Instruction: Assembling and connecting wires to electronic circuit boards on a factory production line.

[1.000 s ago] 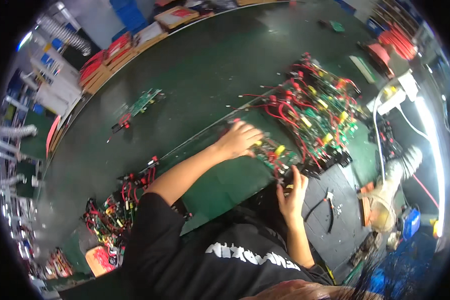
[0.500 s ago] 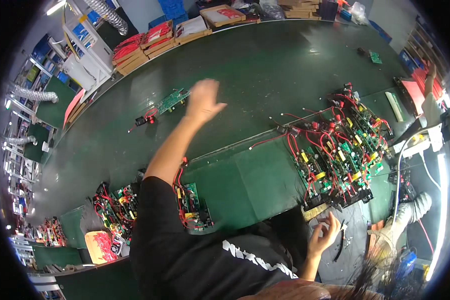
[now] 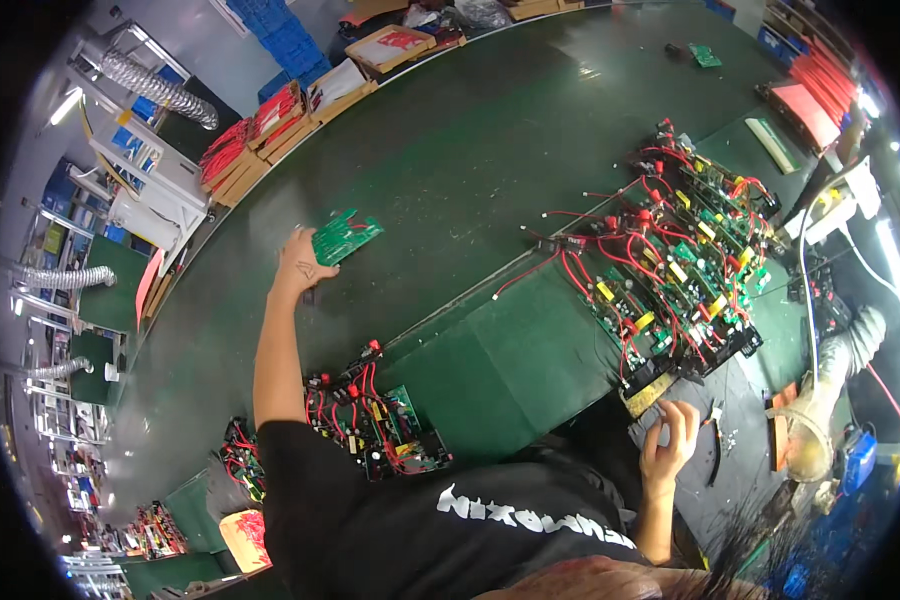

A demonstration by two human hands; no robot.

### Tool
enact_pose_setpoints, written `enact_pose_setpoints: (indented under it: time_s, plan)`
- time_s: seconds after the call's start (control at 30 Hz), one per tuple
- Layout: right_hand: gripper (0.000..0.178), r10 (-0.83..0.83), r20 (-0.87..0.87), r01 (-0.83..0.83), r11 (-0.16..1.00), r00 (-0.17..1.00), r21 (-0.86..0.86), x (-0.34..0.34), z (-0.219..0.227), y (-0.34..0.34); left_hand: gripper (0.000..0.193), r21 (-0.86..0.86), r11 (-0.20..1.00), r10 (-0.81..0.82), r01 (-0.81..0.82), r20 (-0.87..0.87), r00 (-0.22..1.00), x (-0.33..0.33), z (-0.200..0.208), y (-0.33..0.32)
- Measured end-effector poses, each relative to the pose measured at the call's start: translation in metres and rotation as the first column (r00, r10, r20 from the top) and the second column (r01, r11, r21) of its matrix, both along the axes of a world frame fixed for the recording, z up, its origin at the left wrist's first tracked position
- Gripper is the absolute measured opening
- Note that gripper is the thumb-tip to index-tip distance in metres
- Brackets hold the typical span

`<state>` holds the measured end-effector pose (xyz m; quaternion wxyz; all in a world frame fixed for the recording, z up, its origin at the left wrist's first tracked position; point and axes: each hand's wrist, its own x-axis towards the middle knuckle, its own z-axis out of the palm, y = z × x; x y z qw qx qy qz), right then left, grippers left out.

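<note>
Torso in a black short-sleeved cloth shirt with white lettering (image 3: 400, 510) at the lower edge, forearms bare. Just beyond on the right, right hand (image 3: 670, 445) released, fingers loosely bent, over a dark grey flat work surface (image 3: 694, 495). Beside it, black-handled hand tool (image 3: 715, 458) lying near small pale scraps (image 3: 731, 439). Just past the fingertips, flat yellowish piece (image 3: 650, 395) at the near edge of a broad cluster of green circuit boards with red wires and yellow components (image 3: 670, 275), crowded together on a green-topped table (image 3: 490, 370). Near the left sleeve, smaller group of similar wired boards (image 3: 380, 430). Farther out on the left, left hand (image 3: 300, 265) grasping a single flat green circuit board (image 3: 348, 238) by its left end, thumb along the lower edge; location over the table's left part, well apart from both groups; contact with the tabletop not discernible. Along the far left edge, shallow tan cardboard trays with red contents (image 3: 255, 130). At far right, small loose green board (image 3: 705, 56). Beyond the trays, stacked blue plastic crates (image 3: 285, 40).
</note>
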<state>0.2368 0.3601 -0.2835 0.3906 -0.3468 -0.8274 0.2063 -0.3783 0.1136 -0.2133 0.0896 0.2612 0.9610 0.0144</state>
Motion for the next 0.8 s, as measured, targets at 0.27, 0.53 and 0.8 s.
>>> enact_pose_setpoints:
  time_s: [0.27,0.53,0.8]
  plan:
    - [0.056,0.420,-0.157,-0.448,0.846,0.894,-0.288,-0.059,0.026,0.009,0.095,0.108,0.527,-0.632,0.843,-0.614,0.473,0.185,0.059,0.049]
    - [0.090,0.592,-0.261,-0.646,0.675,0.763,-0.356,-0.103,0.011,0.012,0.047,-0.096,0.069,-0.544,0.993,-0.838,-0.043,0.262,-0.025,0.099]
    - [0.024,0.508,0.131,-0.519,0.851,0.851,0.075,-0.106,0.008,-0.003,0.058,-0.031,0.235,-0.524,0.971,-0.846,0.100,0.273,-0.077,0.093]
